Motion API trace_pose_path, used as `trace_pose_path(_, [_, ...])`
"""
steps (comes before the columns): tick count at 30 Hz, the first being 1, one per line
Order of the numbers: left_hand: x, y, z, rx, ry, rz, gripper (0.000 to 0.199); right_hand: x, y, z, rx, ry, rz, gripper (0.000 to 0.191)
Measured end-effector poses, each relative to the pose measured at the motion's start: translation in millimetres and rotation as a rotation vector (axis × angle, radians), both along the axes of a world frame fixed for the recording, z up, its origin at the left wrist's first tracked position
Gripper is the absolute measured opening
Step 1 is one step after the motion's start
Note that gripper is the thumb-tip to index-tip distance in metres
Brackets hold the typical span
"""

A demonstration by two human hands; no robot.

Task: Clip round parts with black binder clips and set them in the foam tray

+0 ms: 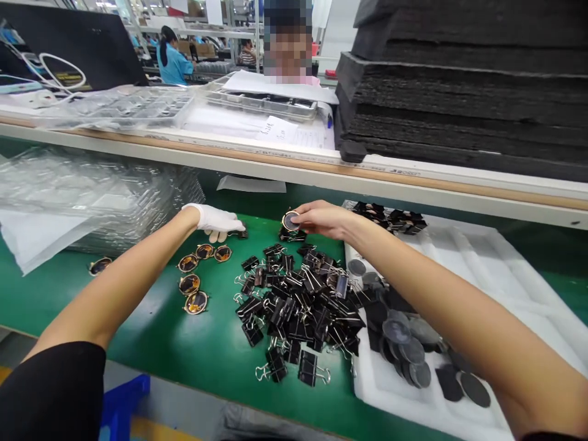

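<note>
My left hand, in a white glove, reaches out over the green table with its fingertips closed on a black binder clip. Bare, my right hand pinches a round gold-rimmed watch case with a dark grey face. Just under that case are black binder clips. Several more gold-rimmed watch cases with dark and orange insides lie below my left hand. A large heap of black binder clips with silver handles spreads between my forearms.
At right, a white foam tray bears dark discs and, at its far edge, clips. Clear plastic trays are stacked at left. A shelf edge crosses above my hands, carrying black foam sheets. People are beyond it.
</note>
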State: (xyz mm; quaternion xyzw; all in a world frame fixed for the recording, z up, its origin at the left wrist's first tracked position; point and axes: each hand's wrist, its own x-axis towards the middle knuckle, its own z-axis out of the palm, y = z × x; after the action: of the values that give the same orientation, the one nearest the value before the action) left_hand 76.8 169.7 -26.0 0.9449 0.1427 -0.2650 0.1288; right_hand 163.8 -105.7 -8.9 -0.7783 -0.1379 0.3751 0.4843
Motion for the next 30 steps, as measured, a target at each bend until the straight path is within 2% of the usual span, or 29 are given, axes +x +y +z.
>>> trace_pose_path(3, [6, 13, 0.1, -0.008, 0.079, -0.034, 0.074, 34, 37, -16.1, -0.061, -0.052, 0.127, 0.012])
trace_pose_path(5, [13, 10, -3.5, 0.049, -0.065, -0.022, 0.082, 49, 59, -26.0, -0.076, -0.08, 0.207, 0.018])
trace_pose_path(8, [26, -10, -20.1, 0.155, -0.43, 0.161, 0.082, 61, 87, -39.5, -0.113, -0.068, 0.306, 0.021])
trace_pose_path(9, [29, -18, -28.0, 0.161, -0.486, 0.225, 0.079, 63, 94, -43.9, -0.135, -0.052, 0.335, 0.022])
trace_pose_path(12, [33, -35, -50.4, 0.216, -0.502, 0.359, 0.073, 63, 108, -56.8, -0.216, -0.001, 0.405, 0.024])
trace_pose_path(15, [26, -36, -62.1, 0.217, -0.459, 0.425, 0.071, 62, 113, -65.6, -0.28, 0.018, 0.436, 0.022])
trace_pose_path(18, [18, -30, -65.7, 0.199, -0.417, 0.398, 0.066, 61, 116, -67.4, -0.315, 0.021, 0.456, 0.022])
trace_pose_path(25, [12, -22, -79.0, 0.284, -0.432, 0.21, 0.061, 61, 127, -63.6, -0.413, -0.028, 0.527, 0.034])
trace_pose_path(30, [11, -22, -83.7, 0.307, -0.442, 0.248, 0.061, 63, 139, -67.8, -0.515, -0.007, 0.627, 0.022])
